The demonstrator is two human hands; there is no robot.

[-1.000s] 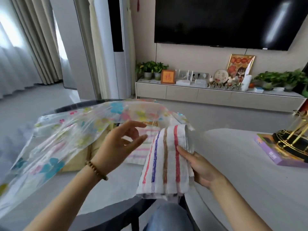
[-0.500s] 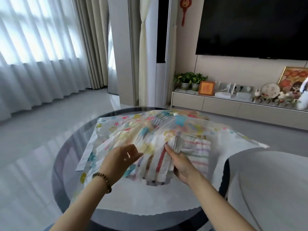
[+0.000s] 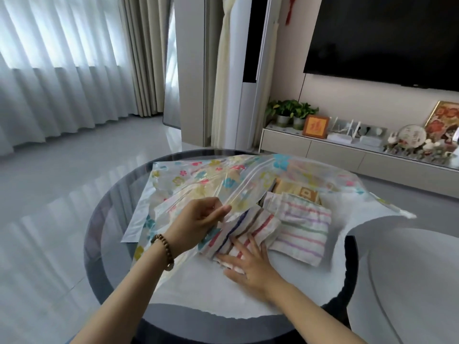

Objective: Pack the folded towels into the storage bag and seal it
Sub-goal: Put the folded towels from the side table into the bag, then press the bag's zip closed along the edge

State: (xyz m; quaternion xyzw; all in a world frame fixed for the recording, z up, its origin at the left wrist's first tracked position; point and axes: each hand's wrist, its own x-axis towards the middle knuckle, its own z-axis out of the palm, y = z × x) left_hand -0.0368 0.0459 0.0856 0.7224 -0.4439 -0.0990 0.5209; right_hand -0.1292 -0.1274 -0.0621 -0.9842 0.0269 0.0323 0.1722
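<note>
A clear storage bag (image 3: 198,180) printed with coloured flowers lies across a round glass table (image 3: 99,219). My left hand (image 3: 198,219) pinches the bag's upper sheet and holds it lifted at the mouth. A white folded towel with bold red, blue and brown stripes (image 3: 250,224) lies half inside the opening, and my right hand (image 3: 248,264) rests flat on its near end. Right of it lies a pastel-striped towel (image 3: 303,229). Behind that a yellow towel (image 3: 295,189) shows through the plastic.
A second round white table (image 3: 409,281) abuts the glass one on the right. Beyond stands a low TV cabinet (image 3: 347,155) with plants, frames and ornaments under a wall-mounted television. Curtains hang on the left above grey floor.
The bold-striped towel has gone from held above the table into the bag's mouth. My right hand now lies flat on it instead of gripping it. My view has swung left and down.
</note>
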